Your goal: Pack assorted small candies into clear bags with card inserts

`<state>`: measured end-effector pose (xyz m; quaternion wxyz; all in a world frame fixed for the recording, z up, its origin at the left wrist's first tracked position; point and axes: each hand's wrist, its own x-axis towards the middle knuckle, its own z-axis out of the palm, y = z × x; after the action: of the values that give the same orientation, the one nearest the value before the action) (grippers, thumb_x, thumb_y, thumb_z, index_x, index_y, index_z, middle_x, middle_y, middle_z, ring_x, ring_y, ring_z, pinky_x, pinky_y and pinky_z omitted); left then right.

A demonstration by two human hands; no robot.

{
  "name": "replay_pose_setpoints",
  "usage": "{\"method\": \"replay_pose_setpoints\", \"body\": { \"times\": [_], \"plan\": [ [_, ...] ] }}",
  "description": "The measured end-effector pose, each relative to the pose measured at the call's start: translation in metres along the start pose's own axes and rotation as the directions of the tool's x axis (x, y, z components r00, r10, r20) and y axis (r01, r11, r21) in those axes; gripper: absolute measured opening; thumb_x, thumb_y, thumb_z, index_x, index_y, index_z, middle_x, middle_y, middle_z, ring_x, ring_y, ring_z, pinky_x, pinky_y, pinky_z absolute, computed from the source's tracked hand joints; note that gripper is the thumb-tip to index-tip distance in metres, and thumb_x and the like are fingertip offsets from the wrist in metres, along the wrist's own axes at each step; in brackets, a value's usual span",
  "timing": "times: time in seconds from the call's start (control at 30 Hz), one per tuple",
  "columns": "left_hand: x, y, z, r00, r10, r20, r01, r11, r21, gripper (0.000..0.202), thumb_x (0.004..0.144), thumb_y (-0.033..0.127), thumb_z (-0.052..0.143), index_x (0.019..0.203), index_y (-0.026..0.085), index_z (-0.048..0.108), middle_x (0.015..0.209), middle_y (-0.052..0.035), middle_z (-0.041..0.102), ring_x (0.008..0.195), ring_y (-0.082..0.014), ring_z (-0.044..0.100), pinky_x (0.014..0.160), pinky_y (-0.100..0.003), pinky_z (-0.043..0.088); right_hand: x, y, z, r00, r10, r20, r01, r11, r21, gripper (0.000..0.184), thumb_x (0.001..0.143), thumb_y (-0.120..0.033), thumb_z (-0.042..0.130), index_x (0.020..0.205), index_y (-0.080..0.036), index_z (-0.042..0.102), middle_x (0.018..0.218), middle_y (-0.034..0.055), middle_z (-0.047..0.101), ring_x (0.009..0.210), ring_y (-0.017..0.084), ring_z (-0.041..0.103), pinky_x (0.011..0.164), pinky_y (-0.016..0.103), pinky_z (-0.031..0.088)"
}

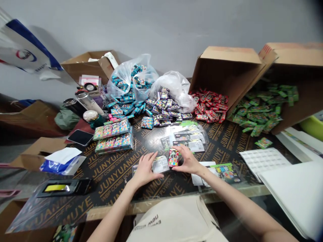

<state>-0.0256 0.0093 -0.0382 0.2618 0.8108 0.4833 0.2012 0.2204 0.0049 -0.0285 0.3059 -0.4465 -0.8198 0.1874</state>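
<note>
Red patterned packet (173, 158) between two hands

It sits near the front edge of a black printed plywood worktop (113, 176), around the middle of that edge. The left hand (146, 169) lies just to its left, fingers spread over a clear sleeve (160, 164) with a white card inside. The right hand (188, 160) reaches in from the other side, its fingers (179, 154) against the packet. The hands are apart, with packet and sleeve between them; whether either one is clamped, I cannot tell.

Just behind lies a loose heap of card-backed sleeves (188, 139). Further left are banded stacks of packets (113, 137). Along the back edge, blue packets (128, 107) and purple packets (161, 112) spill from plastic bags, and red packets (209, 106) lie beside a tipped cardboard carton (227, 74). Green packets (259, 109) fan out past the right side of that carton. A sheet of white labels (263, 163) lies near the right edge, and a black phone (80, 137) lies off the left edge.
</note>
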Motion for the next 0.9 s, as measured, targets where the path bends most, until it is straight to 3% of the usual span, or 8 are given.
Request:
{"method": "replay_pose_setpoints", "body": {
  "times": [0.07,0.17,0.33,0.5,0.63,0.73,0.8,0.9],
  "plan": [
    [-0.008,-0.010,0.002,0.997,0.053,0.057,-0.061,0.986,0.155,0.098,0.050,0.043,0.073,0.135,0.022,0.030,0.118,-0.0108,0.052,0.111,-0.0305,0.044,0.101,-0.052,0.022,-0.004,0.009,0.007,1.000,0.022,-0.002,-0.022,0.998,-0.061,0.083,0.057,-0.041,0.073,0.129,-0.020,0.037,0.114,0.0116,0.052,0.106,0.029,0.047,0.096,0.048,0.031],
    [-0.014,-0.016,0.005,0.997,0.057,0.044,-0.064,0.981,0.182,0.101,0.056,0.038,0.069,0.140,0.021,0.015,0.114,-0.0098,0.052,0.107,-0.0284,0.047,0.099,-0.050,0.025,-0.008,0.015,0.013,0.999,0.036,0.007,-0.036,0.997,-0.062,0.083,0.058,-0.041,0.074,0.129,-0.019,0.037,0.114,0.0124,0.053,0.106,0.030,0.048,0.094,0.048,0.033],
    [-0.014,-0.011,0.001,0.996,0.078,0.044,-0.082,0.993,0.085,0.102,0.058,0.033,0.067,0.140,0.021,0.008,0.116,-0.0094,0.049,0.109,-0.0280,0.044,0.098,-0.048,0.028,-0.008,0.014,0.012,0.991,-0.056,0.120,0.030,0.978,0.206,0.087,0.058,-0.044,0.074,0.131,-0.019,0.033,0.125,0.0114,0.048,0.113,0.026,0.047,0.095,0.039,0.036],
    [-0.008,-0.005,0.002,0.996,0.085,0.018,-0.086,0.994,0.067,0.094,0.063,0.033,0.064,0.140,0.019,0.011,0.116,-0.0098,0.048,0.106,-0.0251,0.047,0.095,-0.043,0.034,-0.010,0.003,0.007,0.999,0.025,0.044,-0.033,0.983,0.183,0.098,0.055,-0.052,0.073,0.135,-0.020,0.026,0.131,0.0130,0.044,0.123,0.027,0.038,0.106,0.046,0.014],
    [0.003,-0.010,0.013,0.996,0.094,0.002,-0.094,0.987,0.131,0.092,0.065,0.039,0.062,0.140,0.020,0.011,0.111,-0.0092,0.052,0.102,-0.0260,0.051,0.090,-0.043,0.039,-0.014,-0.002,0.001,0.988,0.117,0.096,-0.133,0.976,0.174,0.070,0.082,-0.046,0.050,0.139,-0.025,0.014,0.117,0.0071,0.059,0.119,0.020,0.044,0.106,0.046,0.007],
    [0.009,-0.019,0.025,0.990,0.137,0.022,-0.139,0.972,0.190,0.091,0.066,0.041,0.061,0.140,0.020,0.012,0.108,-0.0096,0.054,0.098,-0.0268,0.053,0.086,-0.042,0.042,-0.018,0.031,-0.023,0.975,0.220,0.020,-0.221,0.970,0.099,0.055,0.088,-0.041,0.041,0.137,-0.029,0.020,0.124,0.0053,0.054,0.120,0.018,0.042,0.104,0.044,0.014],
    [0.009,-0.027,0.033,0.984,0.176,0.030,-0.178,0.956,0.232,0.089,0.067,0.042,0.060,0.139,0.021,0.013,0.108,-0.0100,0.055,0.097,-0.0272,0.054,0.083,-0.041,0.044,-0.027,0.073,-0.058,0.883,0.391,-0.259,-0.415,0.909,-0.044,0.054,0.084,-0.041,0.047,0.133,-0.027,0.030,0.134,0.0085,0.042,0.124,0.021,0.036,0.102,0.044,0.019],
    [0.006,-0.038,0.041,0.969,0.244,0.033,-0.244,0.927,0.285,0.083,0.068,0.042,0.059,0.138,0.025,0.019,0.111,-0.0099,0.054,0.099,-0.0280,0.053,0.084,-0.042,0.043,-0.057,0.144,-0.128,0.561,0.586,-0.584,-0.789,0.592,-0.164,0.071,0.070,-0.032,0.061,0.133,-0.022,0.031,0.143,0.0144,0.023,0.132,0.030,0.017,0.098,0.051,0.020]
  ]
}}
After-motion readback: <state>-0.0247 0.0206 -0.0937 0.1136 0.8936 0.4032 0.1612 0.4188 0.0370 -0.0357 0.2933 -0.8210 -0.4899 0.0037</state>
